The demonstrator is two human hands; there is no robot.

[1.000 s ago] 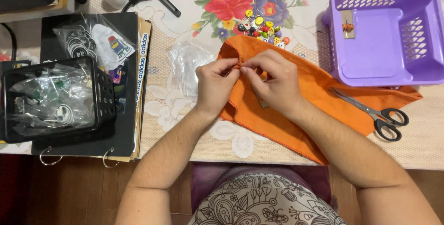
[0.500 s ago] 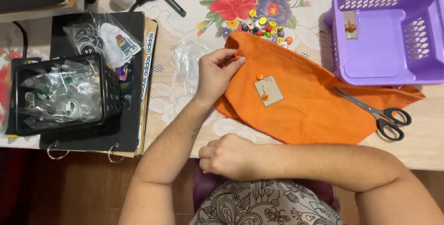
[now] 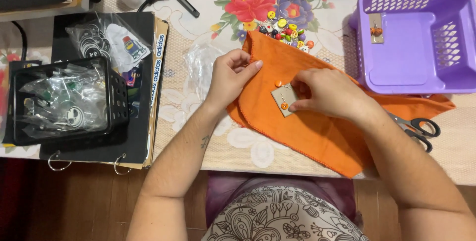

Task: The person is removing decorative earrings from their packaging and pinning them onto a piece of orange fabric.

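A purple basket (image 3: 411, 67) sits upper right; scissors (image 3: 414, 127) below it; black bin (image 3: 64, 102) at left, perhaps holding plastic bags.
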